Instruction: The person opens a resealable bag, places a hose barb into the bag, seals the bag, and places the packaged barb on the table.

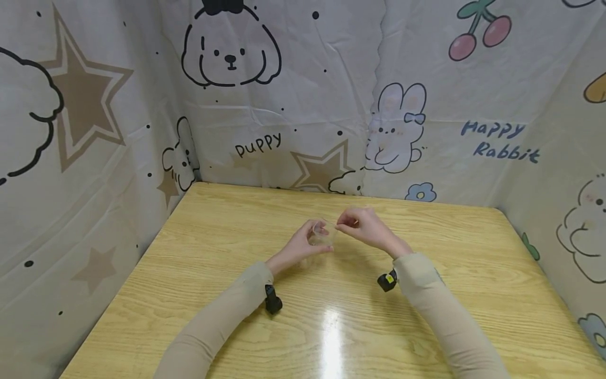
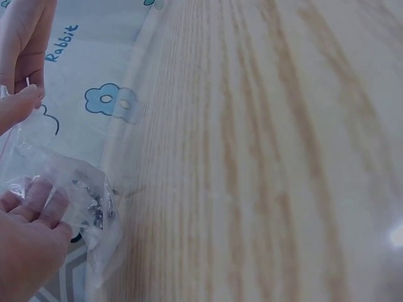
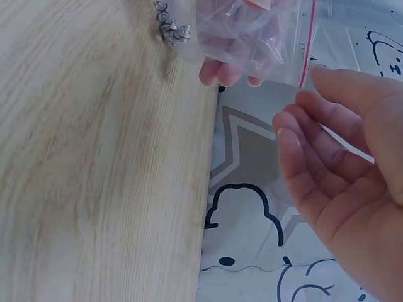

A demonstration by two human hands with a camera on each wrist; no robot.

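A clear zip bag (image 3: pixel 258 47) with a red line (image 3: pixel 309 44) along its mouth hangs above the table. Several small silvery screws (image 3: pixel 170 26) lie in its bottom corner. My left hand (image 1: pixel 305 245) holds the bag, its fingers curved behind the plastic and the thumb on the opposite side. On the right, my right hand (image 1: pixel 364 227) pinches the edge of the bag's mouth between thumb and forefinger, close to the red line. The left wrist view shows the screws (image 2: pixel 94 204) gathered at the end away from that pinch.
A wooden table (image 1: pixel 227 231) with a glossy top spreads under both arms. Printed cloth (image 1: pixel 303 95) hangs along its back and sides. Each sleeve carries a small black wrist camera, one on the left (image 1: pixel 272 300) and one on the right (image 1: pixel 387 281).
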